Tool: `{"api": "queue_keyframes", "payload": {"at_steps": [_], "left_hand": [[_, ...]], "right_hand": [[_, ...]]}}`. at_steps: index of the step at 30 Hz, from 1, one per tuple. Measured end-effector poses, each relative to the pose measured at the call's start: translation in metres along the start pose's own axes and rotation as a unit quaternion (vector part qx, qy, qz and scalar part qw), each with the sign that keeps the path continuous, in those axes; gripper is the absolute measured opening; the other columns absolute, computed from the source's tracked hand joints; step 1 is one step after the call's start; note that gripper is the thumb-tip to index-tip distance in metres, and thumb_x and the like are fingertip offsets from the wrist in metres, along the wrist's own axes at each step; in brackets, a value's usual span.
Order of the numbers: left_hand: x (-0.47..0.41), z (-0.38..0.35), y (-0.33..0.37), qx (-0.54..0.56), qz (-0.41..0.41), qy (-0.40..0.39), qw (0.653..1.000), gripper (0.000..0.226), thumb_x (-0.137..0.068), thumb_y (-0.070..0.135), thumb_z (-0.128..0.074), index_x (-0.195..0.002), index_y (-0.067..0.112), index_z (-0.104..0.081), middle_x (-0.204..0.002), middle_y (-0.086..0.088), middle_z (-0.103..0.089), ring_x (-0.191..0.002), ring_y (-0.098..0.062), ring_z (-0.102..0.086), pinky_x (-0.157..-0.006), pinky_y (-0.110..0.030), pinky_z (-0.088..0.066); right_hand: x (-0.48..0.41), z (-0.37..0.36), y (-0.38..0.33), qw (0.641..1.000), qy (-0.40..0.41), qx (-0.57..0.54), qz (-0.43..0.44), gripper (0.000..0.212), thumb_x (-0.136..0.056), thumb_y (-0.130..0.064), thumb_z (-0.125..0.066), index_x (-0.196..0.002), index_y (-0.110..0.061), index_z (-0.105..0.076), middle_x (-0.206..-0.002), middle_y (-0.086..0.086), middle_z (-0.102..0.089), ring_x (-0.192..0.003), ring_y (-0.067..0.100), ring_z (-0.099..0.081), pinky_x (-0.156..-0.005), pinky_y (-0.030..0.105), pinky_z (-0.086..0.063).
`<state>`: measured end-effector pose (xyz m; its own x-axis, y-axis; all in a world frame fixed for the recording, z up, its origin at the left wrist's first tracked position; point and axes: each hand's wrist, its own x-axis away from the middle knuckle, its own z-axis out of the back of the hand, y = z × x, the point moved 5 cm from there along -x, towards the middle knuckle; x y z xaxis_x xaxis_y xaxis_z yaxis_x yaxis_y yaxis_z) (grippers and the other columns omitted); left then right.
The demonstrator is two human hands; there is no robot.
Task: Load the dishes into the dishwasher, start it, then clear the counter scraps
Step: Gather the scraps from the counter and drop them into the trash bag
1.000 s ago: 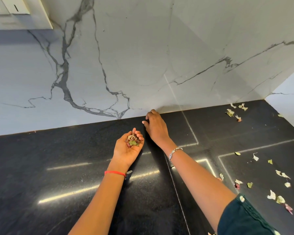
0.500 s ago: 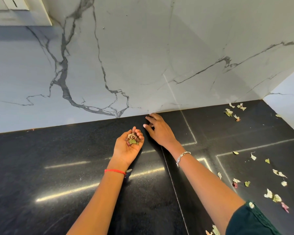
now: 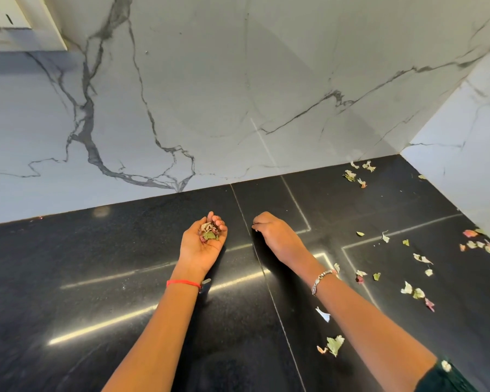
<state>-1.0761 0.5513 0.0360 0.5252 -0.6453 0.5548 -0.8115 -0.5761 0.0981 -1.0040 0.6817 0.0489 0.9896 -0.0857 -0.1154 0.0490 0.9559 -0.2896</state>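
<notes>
While cupping green and pink leaf scraps [image 3: 209, 234] palm-up in left hand [image 3: 203, 247] as catch-bowl, poised with right hand [image 3: 277, 236] curled fingertips-down on black stone bench [image 3: 96, 264] near back edge; cannot tell whether that grip pinches anything.

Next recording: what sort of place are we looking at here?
Most likely a home kitchen, at a counter corner: a polished black stone counter meets a white marble-look backsplash, vegetable scraps lie scattered on the counter, and the left hand cups a gathered pile of them.
</notes>
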Motion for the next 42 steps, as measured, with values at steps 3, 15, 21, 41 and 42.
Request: {"api": "queue_keyframes", "payload": {"at_steps": [3, 15, 21, 41, 42], "left_hand": [[0.007, -0.001, -0.011, -0.009, 0.014, -0.002, 1.000, 0.028, -0.099, 0.011, -0.034, -0.084, 0.006, -0.057, -0.076, -0.006, -0.051, -0.067, -0.014, -0.049, -0.060, -0.024, -0.047], [0.039, -0.009, -0.087, -0.075, 0.072, -0.016, 0.994, 0.029, -0.101, 0.013, -0.034, -0.102, -0.002, -0.059, -0.094, -0.015, -0.063, -0.088, -0.023, -0.060, -0.081, -0.035, -0.051], [0.060, -0.004, -0.121, -0.101, 0.120, -0.024, 0.987, 0.027, -0.099, 0.008, -0.036, -0.092, 0.000, -0.061, -0.073, -0.013, -0.067, -0.081, -0.020, -0.059, -0.057, -0.026, -0.057], [0.087, 0.026, -0.150, -0.120, 0.187, -0.023, 0.975, 0.029, -0.099, 0.009, -0.030, -0.080, 0.006, -0.053, -0.065, -0.003, -0.044, -0.059, -0.010, -0.036, -0.047, -0.018, -0.040], [0.089, 0.026, -0.150, -0.122, 0.187, -0.024, 0.974, 0.030, -0.099, 0.009, -0.030, -0.080, 0.006, -0.053, -0.064, -0.003, -0.044, -0.059, -0.010, -0.036, -0.050, -0.017, -0.038]], "right_hand": [[0.010, 0.008, 0.008, 0.996, 0.044, -0.036, -0.062, 0.023, -0.084, 0.011, -0.050, -0.093, 0.005, -0.070, -0.099, 0.014, -0.065, -0.099, 0.023, -0.058, -0.085, 0.031, -0.047], [0.072, 0.072, -0.048, 0.911, 0.190, -0.308, -0.195, 0.020, -0.081, 0.004, -0.063, -0.087, -0.010, -0.076, -0.088, -0.001, -0.073, -0.080, 0.000, -0.064, -0.077, 0.006, -0.047], [0.104, 0.081, -0.075, 0.946, 0.145, -0.226, -0.181, 0.034, -0.081, 0.014, -0.048, -0.098, -0.001, -0.072, -0.100, 0.015, -0.070, -0.095, 0.023, -0.064, -0.090, 0.029, -0.049], [0.207, 0.008, -0.036, 0.926, -0.029, -0.147, -0.346, 0.056, -0.098, -0.037, -0.040, -0.148, -0.017, -0.023, -0.158, -0.003, -0.009, -0.146, 0.015, -0.005, -0.119, 0.035, -0.011], [0.209, 0.005, -0.040, 0.933, -0.043, -0.129, -0.332, 0.058, -0.098, -0.040, -0.041, -0.149, -0.018, -0.022, -0.158, -0.005, -0.007, -0.145, 0.014, -0.003, -0.118, 0.034, -0.009]]}}
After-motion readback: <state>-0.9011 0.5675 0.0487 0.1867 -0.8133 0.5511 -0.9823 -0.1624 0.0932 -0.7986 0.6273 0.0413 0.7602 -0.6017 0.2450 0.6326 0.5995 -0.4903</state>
